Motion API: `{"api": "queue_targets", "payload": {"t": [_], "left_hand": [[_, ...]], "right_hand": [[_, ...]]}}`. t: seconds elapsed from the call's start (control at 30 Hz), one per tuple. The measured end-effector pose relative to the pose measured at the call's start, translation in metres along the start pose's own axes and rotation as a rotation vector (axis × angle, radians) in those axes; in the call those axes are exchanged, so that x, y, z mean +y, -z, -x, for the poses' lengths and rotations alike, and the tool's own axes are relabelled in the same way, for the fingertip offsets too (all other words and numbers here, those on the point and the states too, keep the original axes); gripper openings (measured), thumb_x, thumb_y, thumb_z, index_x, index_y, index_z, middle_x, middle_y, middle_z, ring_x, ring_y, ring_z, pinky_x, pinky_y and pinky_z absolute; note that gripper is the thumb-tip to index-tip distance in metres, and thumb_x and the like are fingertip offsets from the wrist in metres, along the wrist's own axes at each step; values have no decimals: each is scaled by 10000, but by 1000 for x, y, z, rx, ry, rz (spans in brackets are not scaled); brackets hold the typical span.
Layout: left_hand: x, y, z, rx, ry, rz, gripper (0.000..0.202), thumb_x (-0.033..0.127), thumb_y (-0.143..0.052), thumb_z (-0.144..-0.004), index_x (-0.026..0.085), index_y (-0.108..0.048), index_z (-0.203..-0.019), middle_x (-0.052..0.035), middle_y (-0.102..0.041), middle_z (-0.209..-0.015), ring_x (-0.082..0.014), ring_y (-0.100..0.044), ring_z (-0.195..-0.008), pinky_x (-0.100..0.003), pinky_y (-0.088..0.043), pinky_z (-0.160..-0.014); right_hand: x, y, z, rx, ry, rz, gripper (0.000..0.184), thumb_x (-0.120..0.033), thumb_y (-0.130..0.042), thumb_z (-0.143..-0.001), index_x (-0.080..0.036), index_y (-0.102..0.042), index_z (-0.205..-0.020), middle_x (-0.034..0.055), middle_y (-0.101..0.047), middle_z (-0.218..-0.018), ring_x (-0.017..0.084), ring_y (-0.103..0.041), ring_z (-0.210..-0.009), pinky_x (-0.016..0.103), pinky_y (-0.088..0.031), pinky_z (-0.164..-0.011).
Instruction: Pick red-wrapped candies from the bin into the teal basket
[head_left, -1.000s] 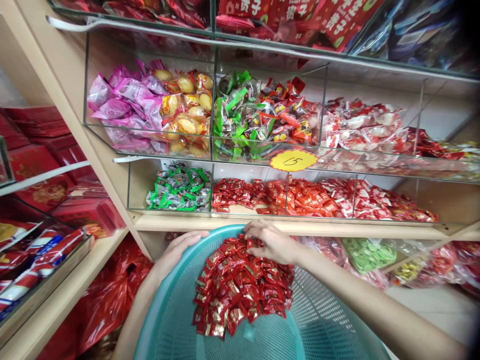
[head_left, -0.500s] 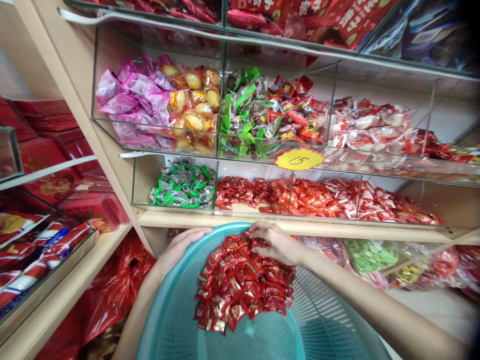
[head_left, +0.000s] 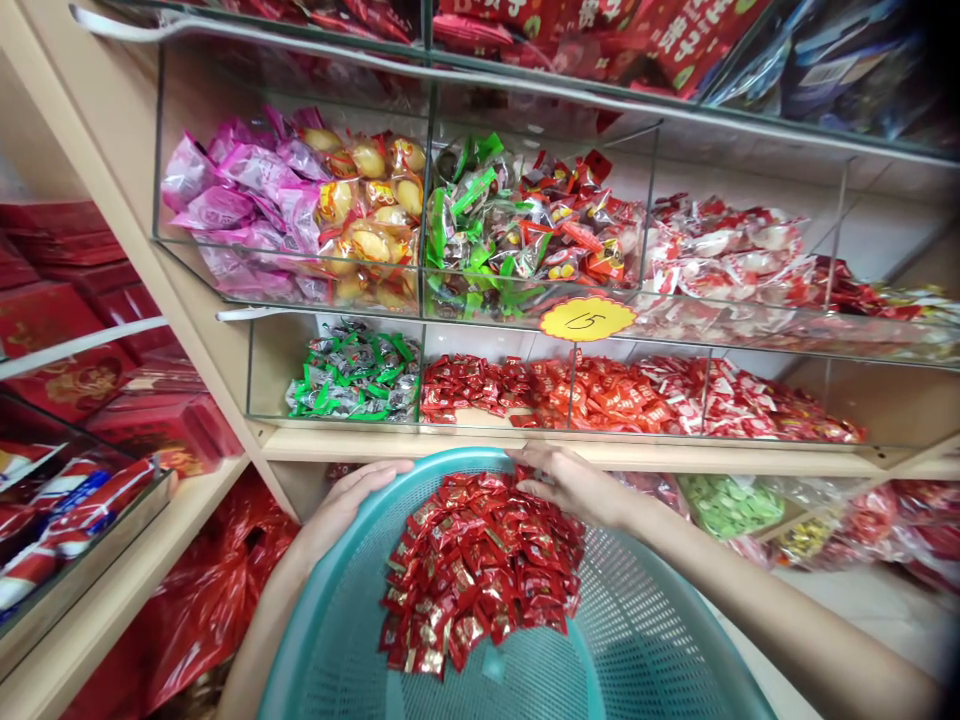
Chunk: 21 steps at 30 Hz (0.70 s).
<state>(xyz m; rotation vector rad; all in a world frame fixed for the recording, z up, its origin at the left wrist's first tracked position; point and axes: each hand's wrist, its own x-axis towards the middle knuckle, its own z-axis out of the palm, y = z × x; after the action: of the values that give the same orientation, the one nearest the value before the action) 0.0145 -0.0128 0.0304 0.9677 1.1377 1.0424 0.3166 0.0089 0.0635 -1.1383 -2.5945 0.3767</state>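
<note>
A large teal plastic basket (head_left: 322,610) with mesh sides is tilted toward me, its far rim just below the shelf edge. Inside lies a heap of small red-and-gold wrapped candies (head_left: 472,570). My left hand (head_left: 367,490) is closed on the rim at the far left, fingers lying along it. My right hand (head_left: 566,487) is at the far rim, right of the middle, with its fingers bent over the edge and its thumb on the inner side, close above the candies. Part of its grip is hidden.
Clear-fronted shelf bins ahead hold purple-wrapped sweets (head_left: 247,200), green-wrapped candies (head_left: 356,370) and red-wrapped candies (head_left: 480,383). A yellow price tag (head_left: 587,319) hangs on the middle shelf. Red plastic bags (head_left: 225,590) lie lower left; bagged sweets (head_left: 731,505) lie under the shelf at right.
My right hand has shifted a little to the right along the rim. My left hand stays on the basket. The view has turned slightly, so the shelves appear further left.
</note>
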Motion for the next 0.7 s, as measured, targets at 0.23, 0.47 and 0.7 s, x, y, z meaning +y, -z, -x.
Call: {"api": "queue_targets", "payload": {"t": [0.23, 0.47, 0.7], "left_hand": [[-1, -2, -1, 36, -41, -15, 382, 446, -703, -621, 194, -744, -904, -71, -768, -907, -297, -619, -1058, -360, -436, -929], [7, -1, 6, -9, -57, -55, 294, 378, -675, -685, 211, -747, -917, -41, -701, -1142, -261, -562, -1151, -304, -418, -961], [12, -1, 8, -29, -43, -91, 269, 355, -656, -689, 225, -752, -904, -31, -726, -1084, -268, -599, -1098, -314, -461, -899]], "right_hand": [[0, -16, -4, 31, -39, 173, 149, -216, -494, -886, -156, -538, -1015, 94, -608, -928, 209, -566, -880, 353, -465, -775], [-1, -30, -7, 54, 21, 244, 138, -194, -466, -898, -179, -577, -979, 80, -583, -952, 193, -550, -916, 340, -459, -813], [-17, 10, -27, 185, 51, 112, 229, -298, -403, -935, -166, -580, -998, 72, -621, -914, 157, -587, -812, 275, -448, -722]]}}
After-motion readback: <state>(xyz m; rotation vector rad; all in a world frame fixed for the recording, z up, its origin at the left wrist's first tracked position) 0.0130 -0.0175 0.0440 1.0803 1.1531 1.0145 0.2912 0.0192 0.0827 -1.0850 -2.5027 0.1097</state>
